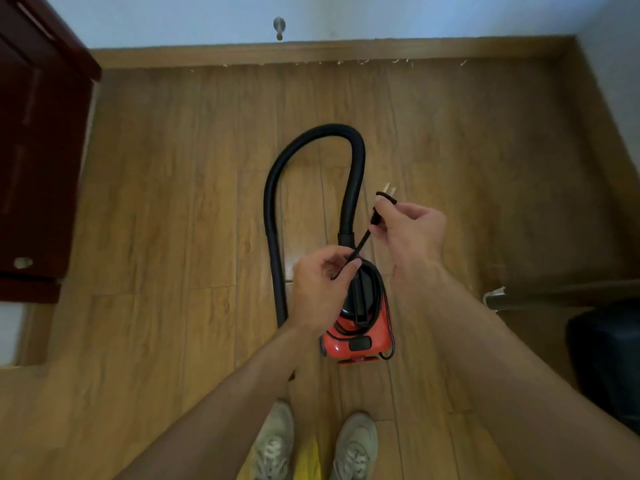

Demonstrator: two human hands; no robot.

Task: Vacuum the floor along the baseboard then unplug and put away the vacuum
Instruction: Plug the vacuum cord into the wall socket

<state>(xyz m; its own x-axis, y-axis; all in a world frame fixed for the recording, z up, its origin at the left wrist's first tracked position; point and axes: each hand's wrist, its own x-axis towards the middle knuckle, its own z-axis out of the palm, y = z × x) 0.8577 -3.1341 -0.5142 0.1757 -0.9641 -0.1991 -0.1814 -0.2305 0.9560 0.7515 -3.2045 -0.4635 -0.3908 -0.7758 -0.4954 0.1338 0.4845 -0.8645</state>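
Red vacuum (356, 334) sits on wood floor (173, 202), black hose (277, 178) looping toward baseboard (311, 53). Right hand (408, 230) pinches plug (384, 199), prongs up. Left hand (322, 282) pinches cord (362, 242), taut between hands. Rest of cord wound on vacuum top. Shoes (273, 445) below.

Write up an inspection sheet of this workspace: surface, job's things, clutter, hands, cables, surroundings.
Surface: wooden floor.
Job's things: red vacuum stands on the floor, with its black hose looped ahead of it; the plug is out of any socket.
Clutter: pale scraps lie along the baseboard.
Hands: right hand pinches the plug; left hand pinches the cord.
Cables: cord runs straight between the hands, with the rest wound on the vacuum's top.
Surroundings: dark red cabinet at left; doorstop on the wall; dark object at right.
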